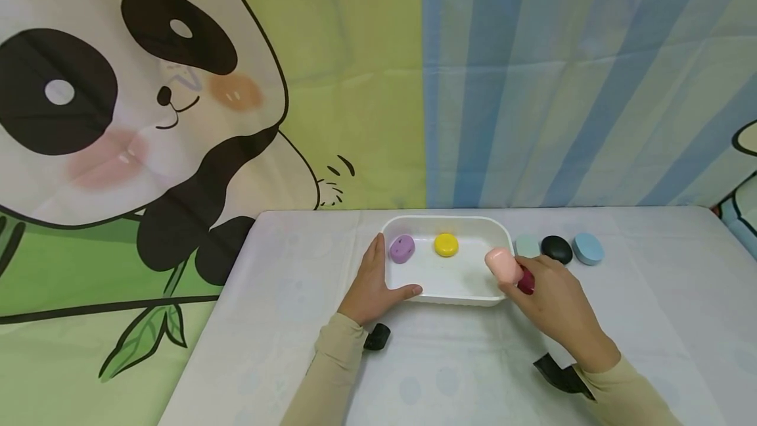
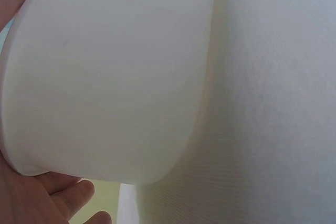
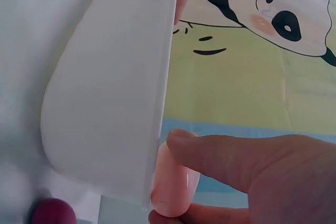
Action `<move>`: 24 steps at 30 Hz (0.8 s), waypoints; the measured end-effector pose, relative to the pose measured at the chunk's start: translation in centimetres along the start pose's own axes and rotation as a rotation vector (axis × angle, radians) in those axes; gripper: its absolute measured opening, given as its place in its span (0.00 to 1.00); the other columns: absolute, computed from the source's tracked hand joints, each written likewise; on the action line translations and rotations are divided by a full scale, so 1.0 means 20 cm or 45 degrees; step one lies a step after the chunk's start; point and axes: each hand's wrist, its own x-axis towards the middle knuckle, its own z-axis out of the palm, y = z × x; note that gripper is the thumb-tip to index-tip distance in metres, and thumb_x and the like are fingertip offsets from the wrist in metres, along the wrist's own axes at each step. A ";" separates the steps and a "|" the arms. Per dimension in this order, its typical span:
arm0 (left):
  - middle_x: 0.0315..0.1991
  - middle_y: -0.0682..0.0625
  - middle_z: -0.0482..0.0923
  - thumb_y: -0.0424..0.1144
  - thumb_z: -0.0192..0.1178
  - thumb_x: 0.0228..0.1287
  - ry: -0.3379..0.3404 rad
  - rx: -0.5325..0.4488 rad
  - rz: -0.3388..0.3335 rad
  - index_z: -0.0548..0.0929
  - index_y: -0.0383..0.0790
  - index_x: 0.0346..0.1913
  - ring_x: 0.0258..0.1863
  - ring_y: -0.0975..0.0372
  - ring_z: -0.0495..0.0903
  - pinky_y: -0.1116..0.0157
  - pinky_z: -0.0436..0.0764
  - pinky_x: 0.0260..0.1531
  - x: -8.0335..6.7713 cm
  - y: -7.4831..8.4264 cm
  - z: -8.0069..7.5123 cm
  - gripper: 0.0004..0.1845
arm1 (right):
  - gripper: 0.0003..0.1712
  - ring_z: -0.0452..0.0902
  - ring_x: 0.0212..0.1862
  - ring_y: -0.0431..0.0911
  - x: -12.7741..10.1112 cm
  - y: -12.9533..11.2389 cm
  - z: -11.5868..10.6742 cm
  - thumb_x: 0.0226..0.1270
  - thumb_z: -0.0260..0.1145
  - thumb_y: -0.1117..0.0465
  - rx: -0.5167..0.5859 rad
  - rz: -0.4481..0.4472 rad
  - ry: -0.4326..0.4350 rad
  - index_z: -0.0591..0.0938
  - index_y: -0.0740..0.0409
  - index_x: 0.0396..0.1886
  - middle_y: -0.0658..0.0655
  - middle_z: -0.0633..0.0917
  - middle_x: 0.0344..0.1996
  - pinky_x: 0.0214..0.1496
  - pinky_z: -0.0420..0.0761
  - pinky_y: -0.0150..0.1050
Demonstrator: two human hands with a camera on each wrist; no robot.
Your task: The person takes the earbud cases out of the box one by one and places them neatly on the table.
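1. Two hands at work over a white-covered bench [image 1: 284, 321], listed from the left.
2. Left hand [image 1: 372, 284] — fingers straight, flat against the left outer wall of the white tray [image 1: 449, 288], thumb along its near edge.
3. Purple soap [image 1: 401, 248], lying inside the tray at its left end.
4. Yellow soap [image 1: 446, 244], inside the tray, just right of the purple one, apart from it.
5. Pink soap [image 1: 503, 265] — pinched between thumb and fingers of the right hand [image 1: 556, 307], held at the tray's right rim; the right wrist view shows it against the rim's edge.
6. Dark red soap [image 1: 526, 281], on the bench just outside the tray, partly hidden by the right hand.
7. Pale green soap [image 1: 526, 245], black soap [image 1: 556, 249] and blue soap [image 1: 588, 248], in a row on the bench right of the tray.
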 end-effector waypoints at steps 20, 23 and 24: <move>0.81 0.40 0.38 0.68 0.72 0.50 -0.004 -0.026 0.003 0.37 0.39 0.81 0.79 0.51 0.45 0.51 0.55 0.74 -0.01 0.02 -0.01 0.71 | 0.23 0.77 0.34 0.56 -0.09 0.12 -0.05 0.50 0.81 0.59 -0.051 -0.017 0.124 0.84 0.65 0.44 0.63 0.84 0.36 0.31 0.76 0.52; 0.81 0.40 0.38 0.68 0.72 0.49 0.001 -0.023 0.001 0.37 0.39 0.81 0.79 0.51 0.45 0.51 0.56 0.74 -0.01 0.02 -0.01 0.71 | 0.23 0.77 0.33 0.56 -0.10 0.14 -0.05 0.51 0.80 0.59 -0.062 -0.009 0.135 0.84 0.65 0.44 0.62 0.85 0.35 0.30 0.76 0.51; 0.81 0.40 0.38 0.68 0.72 0.49 0.004 -0.026 0.004 0.37 0.38 0.81 0.79 0.51 0.45 0.51 0.56 0.74 -0.01 0.02 -0.01 0.71 | 0.23 0.77 0.33 0.56 -0.11 0.14 -0.04 0.51 0.79 0.59 -0.068 0.002 0.136 0.84 0.66 0.45 0.63 0.85 0.34 0.30 0.76 0.52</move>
